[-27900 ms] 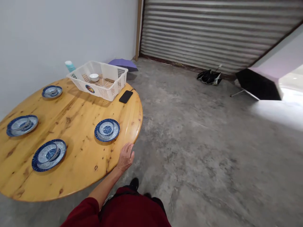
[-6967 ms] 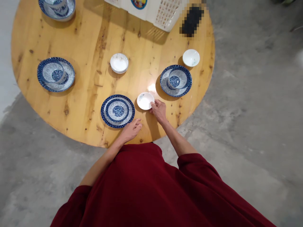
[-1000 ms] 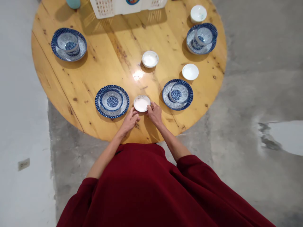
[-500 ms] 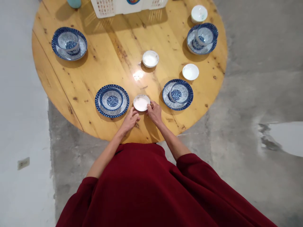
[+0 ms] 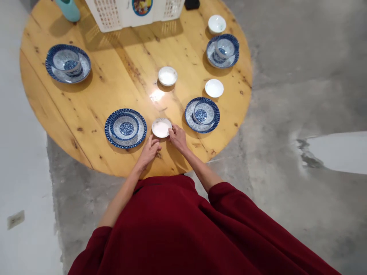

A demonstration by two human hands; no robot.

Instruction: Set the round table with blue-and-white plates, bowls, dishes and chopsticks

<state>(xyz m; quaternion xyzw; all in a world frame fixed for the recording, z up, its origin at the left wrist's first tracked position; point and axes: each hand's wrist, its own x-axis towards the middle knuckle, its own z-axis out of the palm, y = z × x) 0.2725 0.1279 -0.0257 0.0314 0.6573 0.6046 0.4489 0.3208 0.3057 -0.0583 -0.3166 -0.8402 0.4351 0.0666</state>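
Observation:
A small white dish (image 5: 161, 128) lies near the front edge of the round wooden table (image 5: 97, 114). My right hand (image 5: 177, 138) pinches its right rim between thumb and fingers. Just below the dish's left side, my left hand (image 5: 150, 150) rests with its fingers apart, holding nothing; whether a fingertip touches the rim I cannot tell. To the left of the dish is a blue-patterned plate (image 5: 108, 133) with a smaller matching piece on it. On the right side stands another blue-patterned plate (image 5: 187, 120) with a bowl (image 5: 205, 113) in it.
Farther back are white bowls (image 5: 168, 76), (image 5: 217, 25) and a white dish (image 5: 214, 88). Blue-patterned bowl sets stand at the back left (image 5: 69, 78) and back right (image 5: 210, 57). At the far edge are a white plastic basket (image 5: 122, 17), a turquoise container (image 5: 69, 9) and a black object (image 5: 192, 4).
The view has shifted, so the table appears farther left and more of the basket shows. Both hands and the small dish hold the same places relative to the plates.

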